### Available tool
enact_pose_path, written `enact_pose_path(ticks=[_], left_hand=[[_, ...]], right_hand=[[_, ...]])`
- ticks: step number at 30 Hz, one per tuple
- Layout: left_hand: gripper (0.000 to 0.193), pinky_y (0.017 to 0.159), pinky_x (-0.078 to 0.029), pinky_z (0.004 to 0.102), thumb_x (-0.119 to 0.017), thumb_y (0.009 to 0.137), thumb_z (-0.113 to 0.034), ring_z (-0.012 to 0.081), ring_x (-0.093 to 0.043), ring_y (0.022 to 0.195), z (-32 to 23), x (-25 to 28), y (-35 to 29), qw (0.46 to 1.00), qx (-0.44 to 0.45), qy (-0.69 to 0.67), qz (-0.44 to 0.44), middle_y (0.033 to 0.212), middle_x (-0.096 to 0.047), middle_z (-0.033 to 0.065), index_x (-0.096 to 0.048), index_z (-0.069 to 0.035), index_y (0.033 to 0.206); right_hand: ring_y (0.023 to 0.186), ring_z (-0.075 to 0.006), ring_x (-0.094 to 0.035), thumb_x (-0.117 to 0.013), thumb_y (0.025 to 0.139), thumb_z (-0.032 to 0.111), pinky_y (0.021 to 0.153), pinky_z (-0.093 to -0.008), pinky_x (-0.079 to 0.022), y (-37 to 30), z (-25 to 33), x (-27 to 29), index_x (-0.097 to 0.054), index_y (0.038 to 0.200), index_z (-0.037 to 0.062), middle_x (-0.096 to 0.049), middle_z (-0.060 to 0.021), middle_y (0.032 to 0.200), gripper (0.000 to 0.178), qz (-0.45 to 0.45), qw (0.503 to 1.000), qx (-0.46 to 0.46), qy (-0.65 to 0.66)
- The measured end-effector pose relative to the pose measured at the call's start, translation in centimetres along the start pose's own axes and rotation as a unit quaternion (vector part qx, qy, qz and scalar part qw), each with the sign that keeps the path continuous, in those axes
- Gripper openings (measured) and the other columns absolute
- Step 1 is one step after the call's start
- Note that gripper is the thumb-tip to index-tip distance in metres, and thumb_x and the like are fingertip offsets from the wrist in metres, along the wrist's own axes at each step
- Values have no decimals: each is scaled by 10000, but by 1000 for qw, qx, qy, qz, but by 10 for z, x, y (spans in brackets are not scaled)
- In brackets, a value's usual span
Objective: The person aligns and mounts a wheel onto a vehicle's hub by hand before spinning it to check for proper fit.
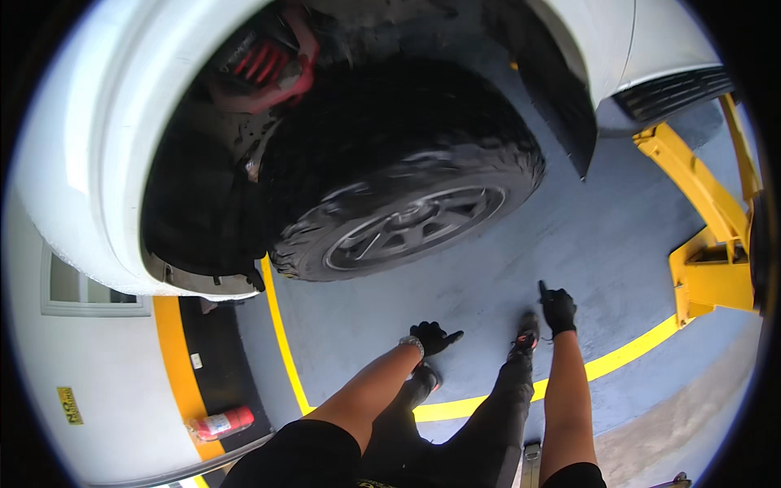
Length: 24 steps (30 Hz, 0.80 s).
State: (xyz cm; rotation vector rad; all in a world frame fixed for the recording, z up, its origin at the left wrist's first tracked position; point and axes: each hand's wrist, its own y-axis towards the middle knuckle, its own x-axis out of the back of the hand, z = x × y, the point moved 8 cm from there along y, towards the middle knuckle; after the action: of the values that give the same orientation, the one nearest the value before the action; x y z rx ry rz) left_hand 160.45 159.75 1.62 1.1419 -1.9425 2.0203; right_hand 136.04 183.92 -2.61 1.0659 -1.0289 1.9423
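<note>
My left hand (437,336), in a black glove, hangs over the floor with one digit stretched out to the right and the others loosely bent. Nothing shows in it. My right hand (558,309), gloved in black too, is held farther right with a digit pointing away from me; it looks free of any object. Beyond both hands, apart from them, is a large black off-road tyre (488,154) on a grey spoked wheel (415,232). The tyre looks smeared, as by motion. It sits under the wheel arch of a white vehicle (122,98).
A yellow lift arm (708,276) stands at the right, near the vehicle's step (675,93). Red suspension parts (264,65) show inside the arch. Yellow lines (634,350) cross the grey floor (488,268). A red fire extinguisher (222,424) lies toward the lower left by the wall.
</note>
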Motion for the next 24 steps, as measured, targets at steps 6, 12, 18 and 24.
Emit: enact_pose_path(ticks=[6, 12, 18, 24], left_hand=[[426, 849, -432, 403, -433, 877, -454, 323, -578, 917, -6, 44, -80, 946, -260, -88, -174, 984, -607, 131, -593, -120, 1087], [448, 638, -492, 408, -433, 889, -229, 273, -605, 671, 140, 42, -205, 992, -84, 44, -79, 773, -627, 115, -397, -146, 1328], [546, 621, -473, 331, -296, 946, -489, 170, -567, 640, 313, -8, -315, 773, 256, -577, -65, 765, -641, 63, -588, -46, 1074], [580, 626, -448, 296, -359, 908, -551, 177, -570, 660, 294, -51, -350, 793, 309, -525, -14, 794, -641, 94, -635, -45, 983]], right_hand=[[771, -350, -614, -485, 866, 400, 708, -475, -467, -93, 10, 44, -690, 837, 109, -647, -141, 807, 357, 80, 982, 130, -109], [920, -297, -624, -217, 806, 743, 820, -418, -462, -356, -112, 50, -688, 879, 18, -660, -201, 893, 867, 383, 884, -265, -32], [1028, -233, -558, -390, 860, 630, 880, -434, -445, -505, 32, 58, -534, 1155, 59, -585, -97, 1122, 659, 173, 341, -489, 784], [1186, -216, -463, -375, 934, 453, 980, -374, -389, -411, 121, 164, -411, 1303, 27, -488, -98, 1287, 564, 101, 351, -258, 895]])
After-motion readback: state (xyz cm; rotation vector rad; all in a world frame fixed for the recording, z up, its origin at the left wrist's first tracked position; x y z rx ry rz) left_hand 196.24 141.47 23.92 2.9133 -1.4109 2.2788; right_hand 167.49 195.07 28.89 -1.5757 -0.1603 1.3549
